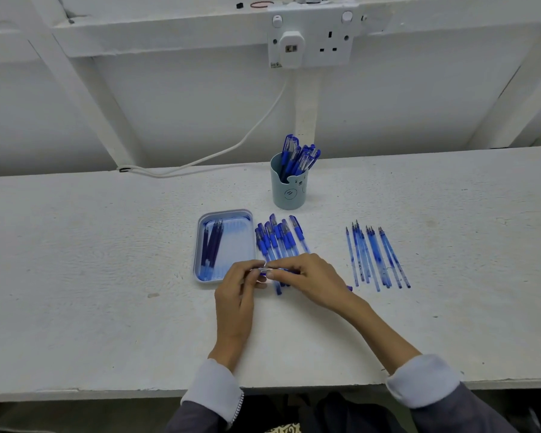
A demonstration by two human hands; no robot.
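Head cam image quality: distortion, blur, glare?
Head view: wide-angle stretch at the edges, table sits tilted; light flat, only faint shadows under left hand and right hand; pen pinched in the fingers is soft, detail lost; no glare.

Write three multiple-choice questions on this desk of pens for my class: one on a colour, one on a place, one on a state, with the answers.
1. What colour is the tray?
A. red
B. black
C. light blue

2. Where does the pen cup stand?
A. inside the tray
B. behind the pile of pens, farther from the person
C. right of the loose refills

3. What are the left hand and the right hand doing?
A. lying flat and apart
B. holding one pen between them
C. lifting the pen cup

Answers:
1. C, its rim and floor are pale blue.
2. B, the pen cup stands beyond the pile of pens.
3. B, fingers of both hands pinch the pen.
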